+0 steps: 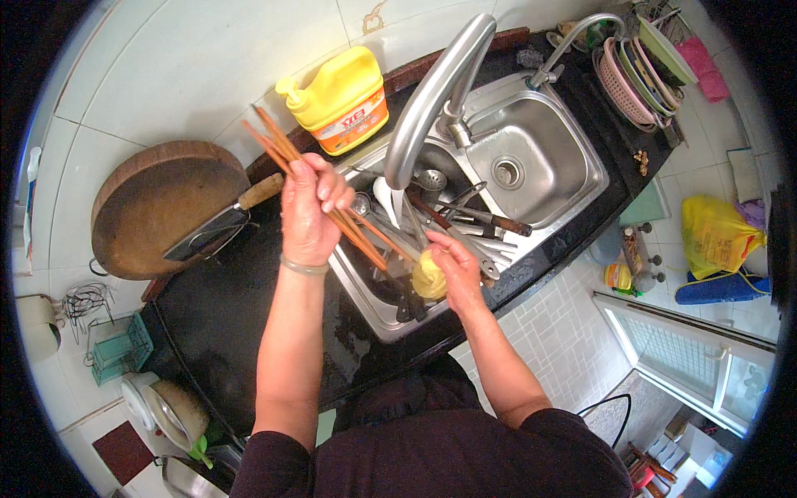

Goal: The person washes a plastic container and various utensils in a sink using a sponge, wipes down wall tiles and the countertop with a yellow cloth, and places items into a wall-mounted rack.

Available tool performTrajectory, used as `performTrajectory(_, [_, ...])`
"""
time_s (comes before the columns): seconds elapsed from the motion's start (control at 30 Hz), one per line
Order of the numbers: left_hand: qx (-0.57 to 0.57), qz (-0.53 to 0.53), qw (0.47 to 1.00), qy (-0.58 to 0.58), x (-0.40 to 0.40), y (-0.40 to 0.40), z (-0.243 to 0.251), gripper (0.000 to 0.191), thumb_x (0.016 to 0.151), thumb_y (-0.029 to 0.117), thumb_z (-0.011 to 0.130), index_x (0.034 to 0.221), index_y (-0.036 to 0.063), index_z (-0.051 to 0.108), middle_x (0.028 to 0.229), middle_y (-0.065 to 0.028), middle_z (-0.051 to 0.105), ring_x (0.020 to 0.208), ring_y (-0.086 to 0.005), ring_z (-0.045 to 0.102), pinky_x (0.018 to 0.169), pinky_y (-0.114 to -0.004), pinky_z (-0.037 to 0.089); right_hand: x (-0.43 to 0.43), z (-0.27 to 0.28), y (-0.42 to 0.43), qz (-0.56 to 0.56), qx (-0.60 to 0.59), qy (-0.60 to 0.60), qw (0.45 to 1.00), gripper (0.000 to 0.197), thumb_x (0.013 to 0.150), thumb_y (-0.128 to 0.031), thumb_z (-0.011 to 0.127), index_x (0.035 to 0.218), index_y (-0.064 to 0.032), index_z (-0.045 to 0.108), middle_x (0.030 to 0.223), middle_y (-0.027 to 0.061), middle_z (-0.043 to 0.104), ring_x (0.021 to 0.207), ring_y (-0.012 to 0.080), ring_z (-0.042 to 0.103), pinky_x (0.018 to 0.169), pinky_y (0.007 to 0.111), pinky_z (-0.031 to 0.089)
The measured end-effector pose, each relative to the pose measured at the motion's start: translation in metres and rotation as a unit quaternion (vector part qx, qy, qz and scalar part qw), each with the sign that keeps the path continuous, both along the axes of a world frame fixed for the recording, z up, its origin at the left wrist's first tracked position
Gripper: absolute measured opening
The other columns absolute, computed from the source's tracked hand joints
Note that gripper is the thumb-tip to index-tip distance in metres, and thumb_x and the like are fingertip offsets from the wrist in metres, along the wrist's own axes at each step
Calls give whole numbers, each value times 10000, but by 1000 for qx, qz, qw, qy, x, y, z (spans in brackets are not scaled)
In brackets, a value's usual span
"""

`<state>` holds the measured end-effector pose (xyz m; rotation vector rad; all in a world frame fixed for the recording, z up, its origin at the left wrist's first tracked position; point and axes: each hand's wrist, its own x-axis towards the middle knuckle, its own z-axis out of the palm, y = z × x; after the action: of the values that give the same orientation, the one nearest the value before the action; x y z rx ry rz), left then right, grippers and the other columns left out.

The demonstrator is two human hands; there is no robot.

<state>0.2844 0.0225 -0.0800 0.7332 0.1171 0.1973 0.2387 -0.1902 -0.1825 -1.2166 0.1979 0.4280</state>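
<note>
My left hand [311, 208] grips a bundle of wooden chopsticks [273, 143], slanting over the left basin [392, 335] of the stainless-steel sink. In my right hand [457, 267] is a bunched yellow cloth [428, 278], held low over the same basin. One chopstick of the bundle reaches down close to the cloth. Many utensils fill this basin, among them a slotted ladle [431, 180], a white spoon-like piece [387, 198] and a wooden-handled tool [512, 225] lying across the divider. Above them curves a large steel faucet [429, 93].
A yellow detergent jug [339, 103] stands behind the sink. Left of it, a round wooden chopping board [163, 205] and a cleaver [215, 227] lean on the wall. The right basin [542, 155] has a drain strainer. Stacked plastic baskets [626, 87] stand far right.
</note>
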Motion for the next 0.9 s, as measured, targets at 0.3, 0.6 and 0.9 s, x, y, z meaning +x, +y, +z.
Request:
performTrajectory(0.3, [186,58,976,96,-28,21,6,251,926,317,469,808,97,487,552,53,344,437,-35,288,389,-183,243,-5,-2,20,394,-399,-301,771,229,770,-279,602,946,-140,650,916,98,628,820,309,595,696,402,471])
performTrajectory(0.6, [102,-140,960,220,-69,-23,-61,284,935,309,437,1000,48,526,970,-126,612,789,-183,605,730,-337,509,64,74,34,283,-359,-238,857,327,827,-313,584,838,9,639,634,148,608,577,154,570,551,312,444])
performTrajectory(0.9, [178,-132,965,138,-37,-24,-76,217,922,254,483,970,47,524,737,-17,533,652,-116,525,631,-271,465,74,44,19,71,-178,-192,963,204,874,-194,548,877,-2,621,767,35,618,711,91,553,655,245,446])
